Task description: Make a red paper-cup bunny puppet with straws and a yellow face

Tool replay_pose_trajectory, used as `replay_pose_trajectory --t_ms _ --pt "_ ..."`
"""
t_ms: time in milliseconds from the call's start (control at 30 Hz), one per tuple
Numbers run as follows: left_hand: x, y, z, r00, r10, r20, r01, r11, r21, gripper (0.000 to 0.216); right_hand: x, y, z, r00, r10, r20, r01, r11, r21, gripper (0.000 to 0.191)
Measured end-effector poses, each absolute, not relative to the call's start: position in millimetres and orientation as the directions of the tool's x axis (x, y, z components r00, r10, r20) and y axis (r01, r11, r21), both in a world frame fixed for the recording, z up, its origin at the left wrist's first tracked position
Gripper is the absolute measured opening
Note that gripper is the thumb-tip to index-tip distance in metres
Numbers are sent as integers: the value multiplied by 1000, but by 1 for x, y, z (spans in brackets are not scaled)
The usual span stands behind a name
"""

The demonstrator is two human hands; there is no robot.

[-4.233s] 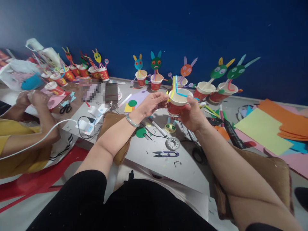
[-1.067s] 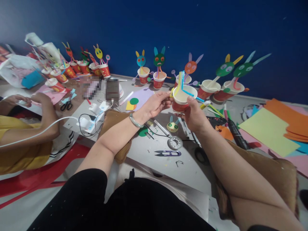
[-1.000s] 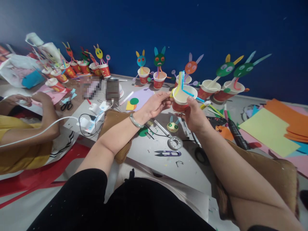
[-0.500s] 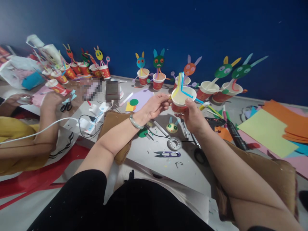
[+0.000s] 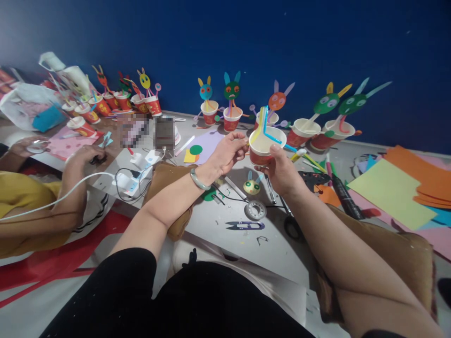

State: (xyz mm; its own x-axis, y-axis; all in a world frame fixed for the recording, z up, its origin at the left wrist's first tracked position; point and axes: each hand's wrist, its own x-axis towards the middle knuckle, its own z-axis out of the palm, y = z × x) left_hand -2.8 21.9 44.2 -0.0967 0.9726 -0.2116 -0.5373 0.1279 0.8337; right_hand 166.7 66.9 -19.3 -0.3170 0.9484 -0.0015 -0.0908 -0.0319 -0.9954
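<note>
A red paper cup with a pale inside (image 5: pixel 265 149) is held up above the table, its mouth tilted toward me. My right hand (image 5: pixel 283 171) grips it from the right, thumb on the rim. A yellow straw (image 5: pixel 259 130) and a blue straw (image 5: pixel 272 138) bend inside the cup and stand out over its rim; the blue one also pokes out at the right. At the cup's left side, my left hand (image 5: pixel 234 151) is closed in a pinch at the yellow straw's outer end, which its fingers mostly hide. Below lies a pale yellow paper rabbit head (image 5: pixel 251 187).
Finished cup figures (image 5: pixel 231 117) line the blue wall. Purple thread snips (image 5: pixel 244 226), a tape roll (image 5: pixel 255 210) and a black marker (image 5: pixel 347 197) lie nearby. Coloured paper (image 5: pixel 391 192) is at right; a power strip (image 5: pixel 141 173) and a co-worker's hand (image 5: pixel 89 154) are at left.
Both my hands and the cup have shifted very slightly left. The co-worker's nearer hand has moved down and right onto the black scissors.
</note>
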Motion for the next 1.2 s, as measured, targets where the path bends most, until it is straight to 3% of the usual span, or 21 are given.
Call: replay_pose_trajectory --t_ms 433,600,933,1100,1200 --pt "-2 22 33 -152 985 -86 -414 16 910 13 169 73 -23 -222 975 15 -133 -15 -991 87" --pt "0 18 34 -184 983 -24 -363 -45 931 27 170 78 -27 -191 981 11 -132 -14 -991 87" --pt "-5 21 32 -212 977 -25 -336 -49 941 23 168 74 -22 -271 962 19 -143 -21 -990 84" --pt "-6 21 28 -152 987 54 -358 -106 928 52 166 70 -16 -262 965 2 -155 -40 -987 85" --pt "-5 22 23 -62 993 97 -332 -112 937 57 165 67 -15 -315 949 31 -118 -7 -993 83"
